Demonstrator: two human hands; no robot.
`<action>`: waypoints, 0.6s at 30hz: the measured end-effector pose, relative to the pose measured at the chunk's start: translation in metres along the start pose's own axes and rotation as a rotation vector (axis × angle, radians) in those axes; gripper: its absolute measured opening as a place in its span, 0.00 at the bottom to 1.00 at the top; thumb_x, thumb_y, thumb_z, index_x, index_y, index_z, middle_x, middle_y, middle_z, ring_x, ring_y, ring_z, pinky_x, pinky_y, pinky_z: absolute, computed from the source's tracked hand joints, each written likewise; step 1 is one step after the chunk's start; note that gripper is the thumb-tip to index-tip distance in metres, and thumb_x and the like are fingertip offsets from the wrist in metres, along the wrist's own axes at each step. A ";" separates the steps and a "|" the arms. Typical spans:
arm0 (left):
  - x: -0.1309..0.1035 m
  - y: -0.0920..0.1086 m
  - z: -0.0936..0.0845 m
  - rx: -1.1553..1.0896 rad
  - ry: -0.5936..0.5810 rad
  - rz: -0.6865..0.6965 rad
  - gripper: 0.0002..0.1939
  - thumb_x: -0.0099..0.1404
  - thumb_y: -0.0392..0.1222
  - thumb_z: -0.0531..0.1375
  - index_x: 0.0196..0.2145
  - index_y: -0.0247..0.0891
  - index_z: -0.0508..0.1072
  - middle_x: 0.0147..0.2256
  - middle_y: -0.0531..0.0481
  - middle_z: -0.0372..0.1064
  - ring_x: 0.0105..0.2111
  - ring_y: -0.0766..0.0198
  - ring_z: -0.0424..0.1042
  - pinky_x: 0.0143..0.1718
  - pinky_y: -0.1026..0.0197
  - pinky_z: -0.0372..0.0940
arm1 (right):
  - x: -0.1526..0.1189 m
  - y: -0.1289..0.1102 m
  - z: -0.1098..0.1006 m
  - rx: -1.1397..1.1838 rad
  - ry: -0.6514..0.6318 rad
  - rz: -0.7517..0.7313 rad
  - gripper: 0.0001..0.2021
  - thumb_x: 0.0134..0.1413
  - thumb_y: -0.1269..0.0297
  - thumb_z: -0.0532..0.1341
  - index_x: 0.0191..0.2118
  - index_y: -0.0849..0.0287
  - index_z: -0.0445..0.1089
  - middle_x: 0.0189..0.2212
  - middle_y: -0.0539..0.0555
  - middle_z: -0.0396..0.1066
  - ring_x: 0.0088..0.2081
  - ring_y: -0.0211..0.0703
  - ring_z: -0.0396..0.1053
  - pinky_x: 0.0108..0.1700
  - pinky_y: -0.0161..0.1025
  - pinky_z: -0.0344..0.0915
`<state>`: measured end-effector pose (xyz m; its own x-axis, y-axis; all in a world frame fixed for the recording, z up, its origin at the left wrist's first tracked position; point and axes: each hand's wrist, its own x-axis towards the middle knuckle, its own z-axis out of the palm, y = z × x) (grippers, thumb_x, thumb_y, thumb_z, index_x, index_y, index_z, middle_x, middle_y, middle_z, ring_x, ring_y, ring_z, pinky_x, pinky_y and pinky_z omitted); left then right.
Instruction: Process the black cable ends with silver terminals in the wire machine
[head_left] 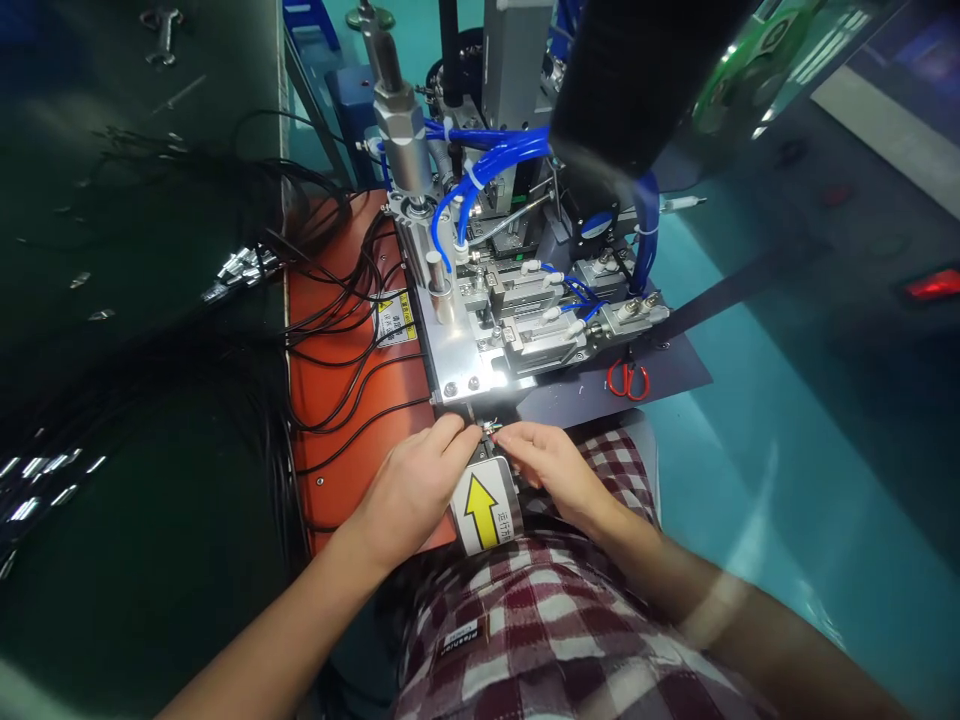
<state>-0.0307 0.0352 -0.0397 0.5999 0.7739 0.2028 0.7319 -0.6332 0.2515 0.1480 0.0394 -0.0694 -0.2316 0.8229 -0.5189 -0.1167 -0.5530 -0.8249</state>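
Both hands meet at the near edge of a metal machine [480,345], just above a white plate with a yellow arrow [482,510]. My left hand [420,480] is closed, its thumb and fingers pressed together by a small shiny metal piece [490,428]. From the other side, my right hand [551,465] pinches close to the same piece. Fingers hide most of what each hand grips. Black cables [360,375] run across the orange base plate [330,310] on the left.
Bundled cables with silvery ends [244,268] lie on the dark table at left, where a wrench [163,35] also rests. Red-handled scissors [628,380] are on the grey plate at right. Blue air tubes [502,150] arch over the machine. A dark blurred object [637,80] hangs overhead.
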 end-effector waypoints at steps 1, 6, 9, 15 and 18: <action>0.000 0.000 0.000 -0.001 0.007 -0.001 0.13 0.69 0.32 0.47 0.43 0.31 0.71 0.36 0.43 0.70 0.30 0.61 0.71 0.29 0.61 0.68 | -0.003 0.002 0.002 -0.022 0.004 -0.006 0.15 0.47 0.53 0.63 0.28 0.62 0.69 0.16 0.43 0.56 0.17 0.30 0.47 0.19 0.32 0.41; 0.001 0.000 -0.001 0.000 0.034 0.002 0.14 0.69 0.31 0.47 0.41 0.31 0.71 0.35 0.42 0.69 0.29 0.61 0.71 0.28 0.62 0.68 | -0.011 -0.004 0.006 -0.446 0.156 -0.246 0.09 0.54 0.60 0.59 0.28 0.60 0.67 0.18 0.46 0.60 0.20 0.34 0.55 0.24 0.34 0.51; 0.000 -0.001 0.000 0.004 0.044 0.006 0.14 0.69 0.32 0.47 0.42 0.31 0.71 0.36 0.42 0.70 0.29 0.61 0.71 0.27 0.62 0.68 | -0.014 -0.013 0.003 -0.851 0.235 -0.517 0.07 0.57 0.64 0.56 0.30 0.59 0.68 0.22 0.49 0.66 0.25 0.37 0.62 0.31 0.36 0.54; 0.001 -0.002 0.002 0.007 0.056 0.010 0.14 0.69 0.32 0.46 0.41 0.31 0.72 0.36 0.42 0.70 0.29 0.61 0.71 0.27 0.61 0.68 | -0.011 -0.017 -0.002 -0.930 0.161 -0.560 0.07 0.61 0.66 0.54 0.33 0.59 0.67 0.24 0.48 0.67 0.26 0.37 0.64 0.31 0.35 0.55; 0.001 -0.002 0.002 0.003 0.059 0.011 0.14 0.69 0.33 0.47 0.41 0.31 0.71 0.36 0.42 0.70 0.29 0.60 0.72 0.27 0.61 0.68 | -0.010 -0.016 -0.002 -0.914 0.143 -0.547 0.07 0.61 0.66 0.54 0.32 0.58 0.66 0.24 0.48 0.67 0.26 0.37 0.64 0.30 0.35 0.55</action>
<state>-0.0309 0.0369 -0.0414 0.5882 0.7656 0.2607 0.7263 -0.6418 0.2460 0.1541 0.0406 -0.0518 -0.2446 0.9696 -0.0010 0.6099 0.1530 -0.7776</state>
